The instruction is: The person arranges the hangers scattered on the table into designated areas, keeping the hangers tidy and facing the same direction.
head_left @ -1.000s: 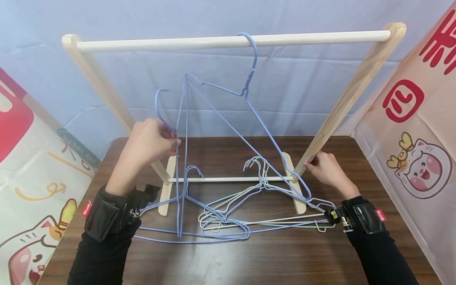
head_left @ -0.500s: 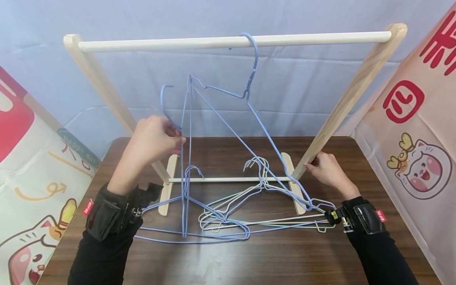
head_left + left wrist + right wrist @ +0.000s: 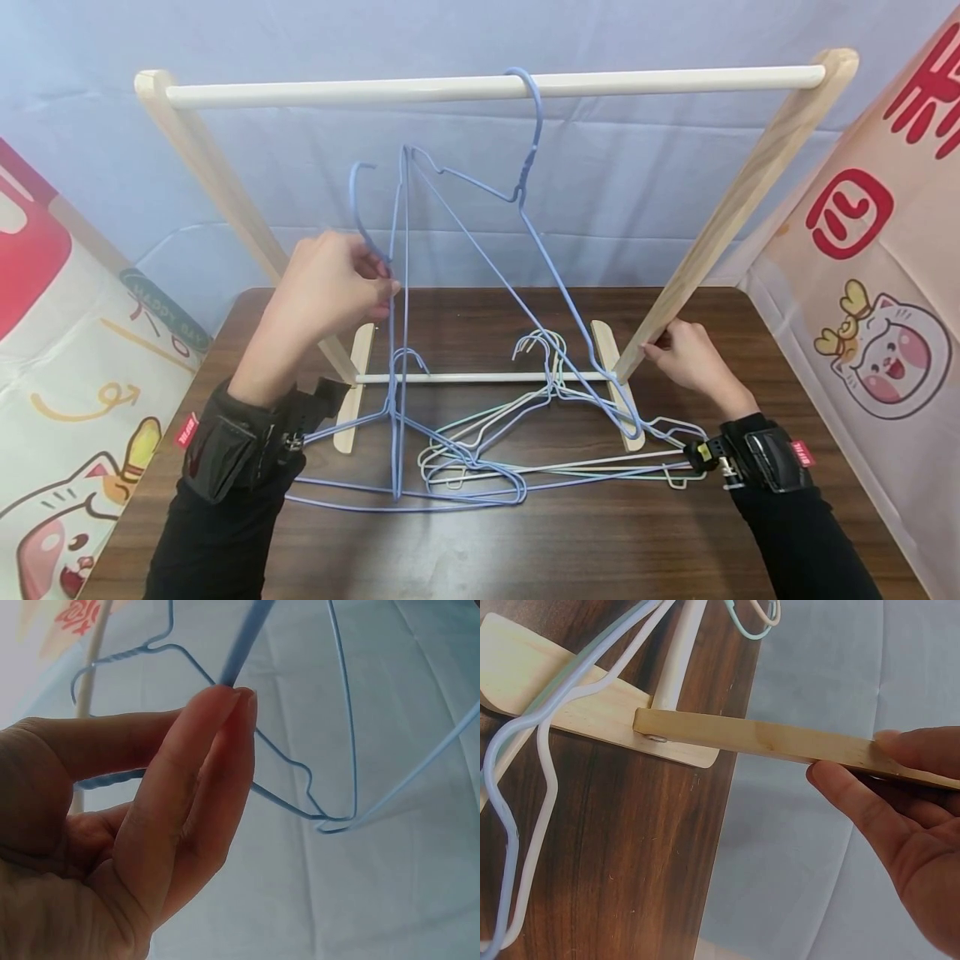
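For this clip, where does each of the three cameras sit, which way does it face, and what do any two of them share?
Head: worn on the head, looking forward and down at the wooden rack on the table; both forearms, left hand and right hand show.
Left wrist: at the left wrist, looking up along the fingers pinching a blue hanger.
Right wrist: at the right wrist, looking along the palm at the rack's leg, gripped by the fingers.
Shared: head and right wrist both show that leg and its foot.

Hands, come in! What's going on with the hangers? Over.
Left hand pinches a blue hanger, lifted upright. Right hand grips the rack's wooden leg. One hanging hanger tangles close; pile below.
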Tool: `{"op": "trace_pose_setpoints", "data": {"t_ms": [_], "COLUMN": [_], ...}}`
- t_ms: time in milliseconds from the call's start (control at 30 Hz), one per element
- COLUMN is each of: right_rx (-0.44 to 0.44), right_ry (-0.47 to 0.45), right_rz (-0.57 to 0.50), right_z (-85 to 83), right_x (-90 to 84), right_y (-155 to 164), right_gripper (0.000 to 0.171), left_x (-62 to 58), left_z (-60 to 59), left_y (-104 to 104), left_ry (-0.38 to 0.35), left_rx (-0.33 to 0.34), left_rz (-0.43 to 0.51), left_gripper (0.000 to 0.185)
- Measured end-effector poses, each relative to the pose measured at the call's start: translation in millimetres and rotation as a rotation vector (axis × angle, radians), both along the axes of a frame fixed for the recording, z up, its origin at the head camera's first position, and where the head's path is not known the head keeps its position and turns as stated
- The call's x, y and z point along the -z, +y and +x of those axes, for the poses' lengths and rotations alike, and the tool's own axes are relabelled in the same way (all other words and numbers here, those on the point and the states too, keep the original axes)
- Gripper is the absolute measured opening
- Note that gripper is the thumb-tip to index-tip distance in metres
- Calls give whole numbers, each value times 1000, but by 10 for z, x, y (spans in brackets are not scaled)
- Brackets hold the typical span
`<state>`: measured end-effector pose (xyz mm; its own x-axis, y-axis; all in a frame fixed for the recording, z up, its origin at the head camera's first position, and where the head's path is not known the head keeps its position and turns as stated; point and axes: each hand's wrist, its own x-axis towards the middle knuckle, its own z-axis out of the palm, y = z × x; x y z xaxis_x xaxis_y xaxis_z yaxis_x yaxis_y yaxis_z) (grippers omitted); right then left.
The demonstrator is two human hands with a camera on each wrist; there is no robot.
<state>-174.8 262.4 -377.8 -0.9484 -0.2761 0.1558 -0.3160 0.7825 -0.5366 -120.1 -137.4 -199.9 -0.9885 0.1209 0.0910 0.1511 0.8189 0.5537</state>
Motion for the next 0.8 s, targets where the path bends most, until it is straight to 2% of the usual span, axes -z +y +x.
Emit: {"op": "trace_pose_setpoints", "data": {"t_ms": [200,800], "right_rx": [-8,-7], "right_ry": [-9,-9], "right_rz": [0,1], "right_z": [-1,-4], "right_x": [-6,-7], "right_y": [7,17], "right_gripper": [19,17], "left_x": [-53,-225], "left_z": [-7,-34], "left_y": [37,170], "left_ry": [-26,-34], "left_rx": [10,57], "left_rz": [20,84], "left_gripper": [13,10]}}
